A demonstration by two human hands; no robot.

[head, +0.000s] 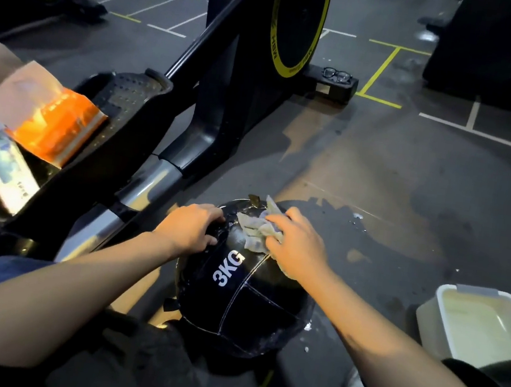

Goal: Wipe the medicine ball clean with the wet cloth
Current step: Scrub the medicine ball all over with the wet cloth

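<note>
A black medicine ball point(245, 300) marked "3KG" in white sits on the dark gym floor, just in front of me. My left hand point(191, 226) grips its upper left side with curled fingers. A crumpled pale wet cloth point(258, 228) lies on top of the ball. My right hand point(297, 246) presses down on the cloth, its fingers bent over the cloth's right part. Part of the cloth is hidden under that hand.
A white tub point(484, 324) of water stands at the right. An exercise bike frame point(195, 97) with a yellow-rimmed wheel rises to the left and ahead. Glasses point(336, 74) rest on its base. An orange packet point(55, 126) lies on the pedal at left. The floor is wet around the ball.
</note>
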